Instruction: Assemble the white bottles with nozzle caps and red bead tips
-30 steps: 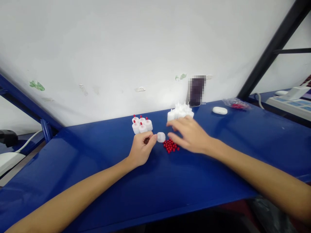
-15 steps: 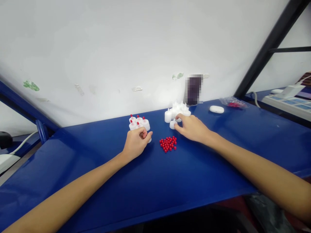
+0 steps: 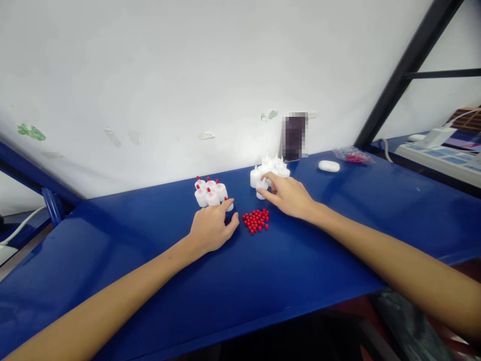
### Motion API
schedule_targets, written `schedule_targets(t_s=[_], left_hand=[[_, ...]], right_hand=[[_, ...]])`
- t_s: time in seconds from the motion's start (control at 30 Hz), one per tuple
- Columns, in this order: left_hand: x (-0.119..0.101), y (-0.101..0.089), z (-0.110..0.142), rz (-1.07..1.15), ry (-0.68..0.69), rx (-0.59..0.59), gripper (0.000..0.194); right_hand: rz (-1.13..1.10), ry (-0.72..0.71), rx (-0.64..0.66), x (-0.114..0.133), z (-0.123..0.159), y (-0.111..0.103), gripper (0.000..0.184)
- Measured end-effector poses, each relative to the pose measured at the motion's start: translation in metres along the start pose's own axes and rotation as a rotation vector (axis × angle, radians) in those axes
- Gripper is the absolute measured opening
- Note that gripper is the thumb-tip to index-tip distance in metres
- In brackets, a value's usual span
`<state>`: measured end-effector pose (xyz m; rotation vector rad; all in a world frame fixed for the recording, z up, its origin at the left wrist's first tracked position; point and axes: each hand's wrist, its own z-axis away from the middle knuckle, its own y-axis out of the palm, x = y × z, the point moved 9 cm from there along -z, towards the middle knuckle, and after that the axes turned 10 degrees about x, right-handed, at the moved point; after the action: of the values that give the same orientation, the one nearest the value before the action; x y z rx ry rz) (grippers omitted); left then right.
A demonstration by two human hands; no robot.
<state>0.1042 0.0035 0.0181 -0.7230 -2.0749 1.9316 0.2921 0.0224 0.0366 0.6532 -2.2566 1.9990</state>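
Observation:
My left hand has its thumb and index finger apart, beside a small white bottle with a red cap that it partly hides. Just behind it, several similar red-capped bottles stand upright in a cluster. My right hand has its thumb and index finger round an uncapped white squeeze bottle with a narrow tip, at the front of a group of uncapped bottles. Between the two hands lies a loose patch of small red caps.
Everything stands on a blue tabletop against a white wall. A phone-like dark object, pixelated, leans on the wall. Right of it are a white earbud case and a clear bag with red pieces. A power strip sits far right.
My left hand has gone from a pinch to parted fingers, and a red-capped bottle now shows beyond them. My right hand still holds the uncapped bottle. The view has shifted slightly.

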Motion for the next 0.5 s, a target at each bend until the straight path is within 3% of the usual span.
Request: schedule_targets(t_s=[0.1, 0.33, 0.5], left_hand=[[-0.001, 0.0, 0.002, 0.01, 0.01, -0.013, 0.051], [-0.027, -0.009, 0.013, 0.244, 0.412, -0.062, 0.023], [-0.022, -0.006, 0.006, 0.382, 0.35, 0.019, 0.018]], right_hand=[[-0.079, -0.031, -0.07, 0.007, 0.003, -0.009, 0.032], [-0.245, -0.239, -0.087, 0.025, 0.01, -0.013, 0.028], [-0.276, -0.332, -0.091, 0.035, 0.015, -0.013, 0.022]])
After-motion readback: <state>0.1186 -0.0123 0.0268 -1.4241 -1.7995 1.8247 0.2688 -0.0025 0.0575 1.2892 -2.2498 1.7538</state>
